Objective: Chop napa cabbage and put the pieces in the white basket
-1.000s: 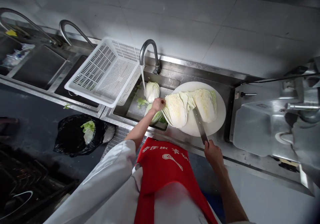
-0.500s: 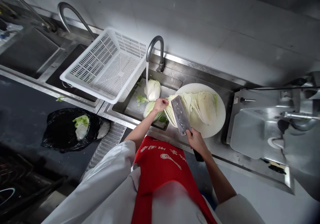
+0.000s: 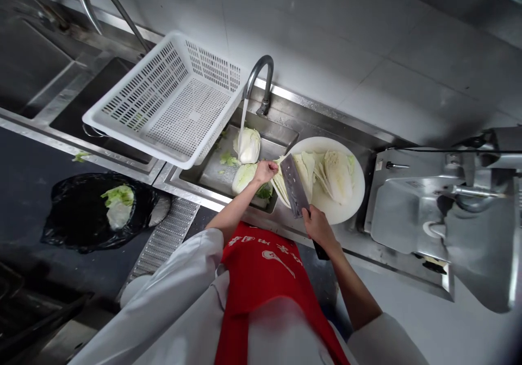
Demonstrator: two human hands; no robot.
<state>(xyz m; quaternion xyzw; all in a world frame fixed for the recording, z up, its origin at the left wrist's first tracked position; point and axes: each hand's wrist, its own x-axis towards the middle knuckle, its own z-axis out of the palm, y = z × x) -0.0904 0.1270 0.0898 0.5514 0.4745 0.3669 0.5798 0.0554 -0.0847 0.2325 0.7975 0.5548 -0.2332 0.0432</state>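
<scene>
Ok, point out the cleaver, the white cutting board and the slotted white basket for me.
Cleaver [image 3: 294,185]: head view, middle of the blade's flat face.
White cutting board [image 3: 348,209]: head view, bare surface toward its lower right edge.
Slotted white basket [image 3: 194,116]: head view, middle of its floor.

Head-worn camera | faces forward, down | red white-printed apron close below | pale grey tiled wall beyond

White lettering and a white spoon print mark a red apron; the cabbage shows pale yellow and green, the board white, the knife grey, its handle apparently black, the slotted basket white.
</scene>
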